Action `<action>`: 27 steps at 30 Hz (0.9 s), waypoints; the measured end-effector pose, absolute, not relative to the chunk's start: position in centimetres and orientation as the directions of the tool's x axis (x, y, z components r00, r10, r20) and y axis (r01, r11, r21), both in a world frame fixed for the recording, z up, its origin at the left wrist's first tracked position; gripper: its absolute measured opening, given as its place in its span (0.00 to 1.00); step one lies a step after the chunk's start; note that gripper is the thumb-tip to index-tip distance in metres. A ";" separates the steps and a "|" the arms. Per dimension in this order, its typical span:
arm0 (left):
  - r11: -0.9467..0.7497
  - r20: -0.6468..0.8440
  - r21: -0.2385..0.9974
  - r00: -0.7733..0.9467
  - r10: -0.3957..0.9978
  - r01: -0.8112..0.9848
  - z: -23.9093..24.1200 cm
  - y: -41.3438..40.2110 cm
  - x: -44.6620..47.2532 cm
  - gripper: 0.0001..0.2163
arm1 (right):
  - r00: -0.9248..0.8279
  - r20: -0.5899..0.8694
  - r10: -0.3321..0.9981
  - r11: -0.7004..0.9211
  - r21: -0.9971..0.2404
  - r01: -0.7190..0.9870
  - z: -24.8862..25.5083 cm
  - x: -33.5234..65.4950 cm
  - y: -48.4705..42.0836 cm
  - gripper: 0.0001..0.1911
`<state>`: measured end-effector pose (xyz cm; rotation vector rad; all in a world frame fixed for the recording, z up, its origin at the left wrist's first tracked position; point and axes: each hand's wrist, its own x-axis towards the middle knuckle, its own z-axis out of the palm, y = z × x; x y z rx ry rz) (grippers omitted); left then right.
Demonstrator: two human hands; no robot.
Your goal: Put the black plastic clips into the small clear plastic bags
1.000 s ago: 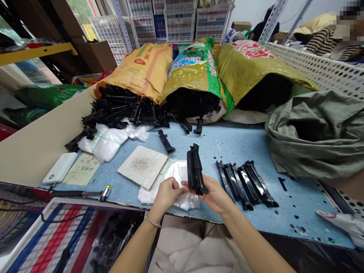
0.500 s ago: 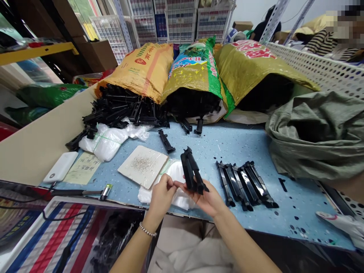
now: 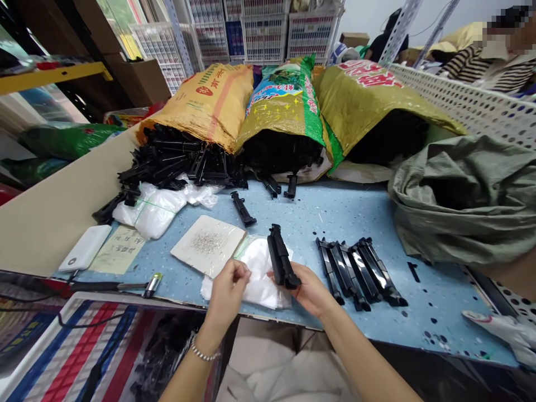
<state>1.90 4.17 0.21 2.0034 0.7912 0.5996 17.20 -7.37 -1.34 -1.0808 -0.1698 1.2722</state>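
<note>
Head view, forward and down onto a speckled blue counter [image 3: 347, 212]. The right hand [image 3: 295, 279] grips a long black piece [image 3: 281, 257] near its lower end, fingers beneath it, above a layer of thin plastic bags [image 3: 259, 286]. The left hand [image 3: 230, 282] is apart from it, thumb and fingers curled together over the left part of the bags; whether they pinch something small cannot be told.

Progress, as judged from the layout: a row of black pieces [image 3: 368, 273] lies side by side to the right of the right hand, apparently the share already dealt with, while the held piece seems to be mid-handling. Much appears to remain: a heap [image 3: 184, 162] spills from the orange sack [image 3: 213, 100], more black shapes fill the mouth of the green-and-gold sack [image 3: 276, 111], and a single loose piece [image 3: 243, 207] rests beyond the specked tile [image 3: 209, 245]. The inside of the olive sack [image 3: 372, 100] is too dark to read.

Compared with half a second earlier: the left hand, then meeting the right hand's fingertips, has drawn away leftward; the held piece is turned so that its two long parts look closer together; the row is unchanged.
</note>
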 end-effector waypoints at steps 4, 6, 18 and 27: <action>-0.731 0.151 0.495 0.783 0.604 0.469 0.9 4.6 0.0 0.13 | 0.398 -0.418 0.816 -0.066 -0.752 -0.655 -0.8 16.8 -7.7 0.17; -0.760 0.128 0.420 0.797 0.590 0.495 0.4 4.6 0.1 0.16 | 0.390 -0.396 0.831 -0.035 -0.738 -0.674 -0.4 16.5 -9.0 0.17; -0.640 0.092 0.742 0.917 0.388 0.197 1.8 1.8 -0.3 0.25 | -0.098 -0.493 0.865 -0.259 -0.269 -0.928 -4.5 14.0 -11.7 0.14; -0.589 -0.005 0.797 0.977 0.215 0.134 6.9 -1.5 -3.4 0.23 | 0.122 -0.204 0.971 -0.175 -0.961 -0.215 0.2 13.0 -12.1 0.13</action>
